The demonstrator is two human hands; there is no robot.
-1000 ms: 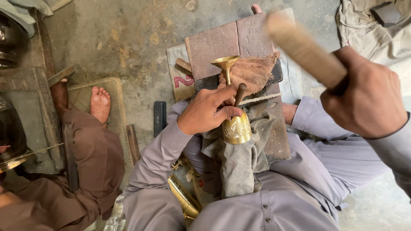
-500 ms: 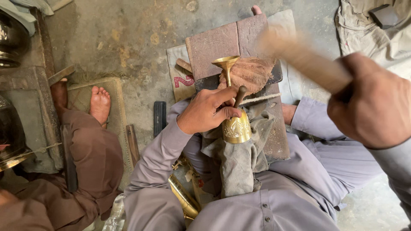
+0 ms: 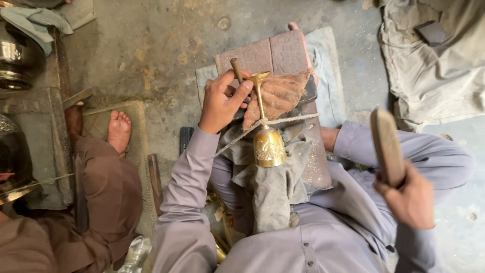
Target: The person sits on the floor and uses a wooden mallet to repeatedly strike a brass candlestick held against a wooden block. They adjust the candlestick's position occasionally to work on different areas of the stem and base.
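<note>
At the lower right of the frame the right hand [image 3: 411,199] is closed in a fist around the end of a flat wooden mallet [image 3: 387,145], which stands upright, well apart from the work. Near the centre, a brass goblet [image 3: 268,136] lies on a grey cloth [image 3: 273,187] draped over the person's lap, its engraved cup toward the viewer and its thin stem and round foot pointing toward the top of the frame. A cord [image 3: 283,122] crosses the stem just above the cup. Just left of the stem, the left hand [image 3: 222,103] pinches a short wooden-handled tool [image 3: 236,69], fingers curled and pressed together, thumb tip close to the goblet's foot. Beyond the foot lies a brownish rag [image 3: 278,96] on a reddish slab [image 3: 273,53] over a pale mat. At the left, another person's bare foot [image 3: 118,131] rests on a worn mat, and a dark metal vessel [image 3: 17,58] sits in the upper left corner.
</note>
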